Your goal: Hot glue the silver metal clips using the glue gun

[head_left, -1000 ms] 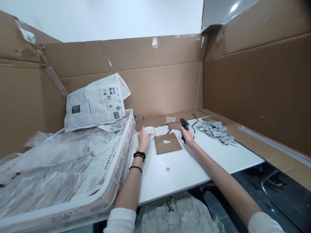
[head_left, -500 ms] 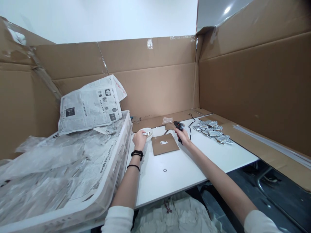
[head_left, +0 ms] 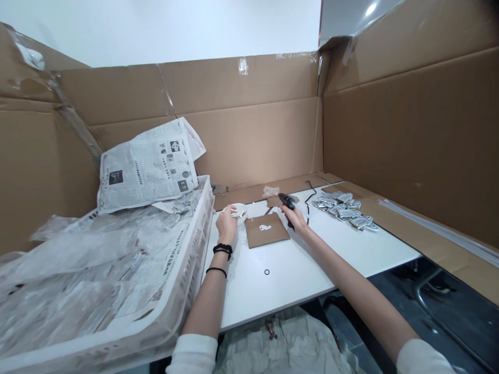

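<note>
My left hand is closed on a small silver metal piece, held over a white round dish. The piece is too small to make out fully. My right hand grips a black hot glue gun by its handle, its nozzle pointing left above the back of the table. Between the hands lies a square of brown cardboard with a white patch on it. Nearer to me is a small black ring, flat on the white table.
Several silver metal pieces are piled on the right. A black cord runs behind my right hand. At left stands a white plastic crate with plastic wrapping and newspaper. Cardboard walls enclose the table; a clear scrap lies at the back.
The view has shifted slightly. My left hand has turned a little, and the metal piece now shows flatter over the dish. The glue gun has hardly moved.
</note>
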Available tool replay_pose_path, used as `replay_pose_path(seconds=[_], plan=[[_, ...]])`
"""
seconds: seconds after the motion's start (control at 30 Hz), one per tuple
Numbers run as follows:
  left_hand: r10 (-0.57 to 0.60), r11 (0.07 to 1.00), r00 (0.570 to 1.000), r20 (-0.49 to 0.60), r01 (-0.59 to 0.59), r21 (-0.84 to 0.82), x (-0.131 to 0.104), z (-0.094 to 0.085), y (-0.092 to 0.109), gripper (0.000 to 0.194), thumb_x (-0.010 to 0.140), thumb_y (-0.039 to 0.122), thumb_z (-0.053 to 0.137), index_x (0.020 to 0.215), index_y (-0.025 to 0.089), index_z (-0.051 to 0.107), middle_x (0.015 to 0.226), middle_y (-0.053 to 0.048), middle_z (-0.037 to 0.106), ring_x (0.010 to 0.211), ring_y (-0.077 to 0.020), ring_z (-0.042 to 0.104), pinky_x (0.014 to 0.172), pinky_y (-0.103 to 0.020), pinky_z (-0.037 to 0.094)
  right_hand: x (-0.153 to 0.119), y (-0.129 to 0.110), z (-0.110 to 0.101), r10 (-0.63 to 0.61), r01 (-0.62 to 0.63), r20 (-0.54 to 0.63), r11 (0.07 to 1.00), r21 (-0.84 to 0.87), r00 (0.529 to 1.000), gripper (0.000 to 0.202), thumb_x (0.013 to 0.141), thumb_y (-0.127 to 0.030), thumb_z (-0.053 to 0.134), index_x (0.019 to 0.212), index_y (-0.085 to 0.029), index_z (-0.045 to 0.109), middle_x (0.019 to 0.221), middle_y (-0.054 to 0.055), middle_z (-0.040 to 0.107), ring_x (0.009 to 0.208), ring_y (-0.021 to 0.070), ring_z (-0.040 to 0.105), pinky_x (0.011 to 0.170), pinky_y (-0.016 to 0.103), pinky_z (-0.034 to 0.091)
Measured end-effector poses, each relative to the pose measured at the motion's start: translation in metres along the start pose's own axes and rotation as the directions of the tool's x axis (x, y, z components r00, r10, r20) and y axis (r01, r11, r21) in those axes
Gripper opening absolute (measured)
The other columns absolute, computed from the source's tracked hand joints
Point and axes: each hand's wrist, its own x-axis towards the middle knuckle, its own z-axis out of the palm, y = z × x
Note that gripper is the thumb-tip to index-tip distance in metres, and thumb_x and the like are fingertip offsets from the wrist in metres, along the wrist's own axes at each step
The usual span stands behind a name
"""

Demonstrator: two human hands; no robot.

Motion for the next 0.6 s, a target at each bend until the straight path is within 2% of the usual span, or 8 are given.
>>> replay_pose_path(seconds=[0.17, 0.3, 0.4, 0.47, 0.53, 0.6], plan=[[-0.039, 0.996, 0.99, -0.135, 0.029, -0.079, 0.0, -0.009, -0.005, 0.039, 0.08, 0.006, 0.048, 0.113, 0.021, 0.062, 0.102, -0.007, 0.07, 0.098, -0.0213, 0.063, 0.082, -0.028, 0.042, 0.003, 0.006, 0.001, -0.022, 0.021, -0.009, 0.998, -0.064, 1.0, 0.024, 0.071, -0.042, 0.054, 0.07, -0.018, 0.051, 0.056, -0.001, 0.045, 0.058, 0.0147, 0.042, 0.054, 0.027, 0.033], [-0.081, 0.989, 0.987, -0.136, 0.063, -0.135, -0.002, -0.01, -0.012, 0.032, 0.082, 0.011, 0.049, 0.111, 0.016, 0.062, 0.103, -0.01, 0.068, 0.101, -0.0232, 0.063, 0.087, -0.03, 0.043, 0.002, 0.007, 0.0, -0.059, 0.061, 0.029, 0.996, -0.069, 0.998, 0.025, 0.072, -0.044, 0.054, 0.071, -0.019, 0.051, 0.058, -0.001, 0.046, 0.057, 0.0145, 0.041, 0.054, 0.027, 0.032], [-0.11, 0.96, 0.977, -0.182, 0.057, -0.272, -0.001, -0.009, -0.008, 0.029, 0.08, 0.01, 0.05, 0.106, 0.016, 0.061, 0.104, -0.009, 0.068, 0.1, -0.0214, 0.062, 0.089, -0.03, 0.043, 0.001, 0.003, 0.001, -0.061, 0.064, 0.039, 0.995, -0.076, 0.997, 0.027, 0.071, -0.046, 0.055, 0.071, -0.018, 0.052, 0.056, -0.001, 0.044, 0.057, 0.0147, 0.04, 0.054, 0.027, 0.031], [-0.152, 0.881, 0.97, -0.19, 0.046, -0.471, 0.0, -0.006, -0.001, 0.023, 0.081, 0.016, 0.052, 0.103, 0.015, 0.059, 0.106, -0.01, 0.066, 0.099, -0.0193, 0.061, 0.089, -0.028, 0.043, -0.001, -0.001, 0.002, -0.059, 0.062, 0.039, 0.996, -0.072, 0.997, 0.029, 0.07, -0.046, 0.057, 0.073, -0.018, 0.054, 0.056, -0.001, 0.044, 0.057, 0.0145, 0.039, 0.055, 0.027, 0.031], [-0.18, 0.761, 0.971, -0.157, 0.036, -0.648, -0.001, -0.002, 0.011, 0.023, 0.083, 0.025, 0.054, 0.102, 0.014, 0.057, 0.108, -0.011, 0.065, 0.098, -0.0174, 0.061, 0.087, -0.027, 0.045, -0.004, -0.008, 0.005, -0.067, 0.069, 0.052, 0.996, -0.05, 0.996, 0.032, 0.07, -0.048, 0.058, 0.079, -0.017, 0.058, 0.06, -0.001, 0.046, 0.057, 0.0137, 0.039, 0.055, 0.027, 0.031], [-0.127, 0.654, 0.989, -0.081, 0.022, -0.756, -0.007, 0.002, 0.024, 0.027, 0.081, 0.031, 0.056, 0.102, 0.014, 0.056, 0.108, -0.011, 0.064, 0.094, -0.0161, 0.061, 0.084, -0.026, 0.047, -0.009, -0.015, 0.006, -0.079, 0.081, 0.088, 0.997, -0.015, 0.993, 0.037, 0.069, -0.05, 0.061, 0.085, -0.016, 0.062, 0.064, 0.0, 0.049, 0.059, 0.0131, 0.04, 0.056, 0.026, 0.032]])
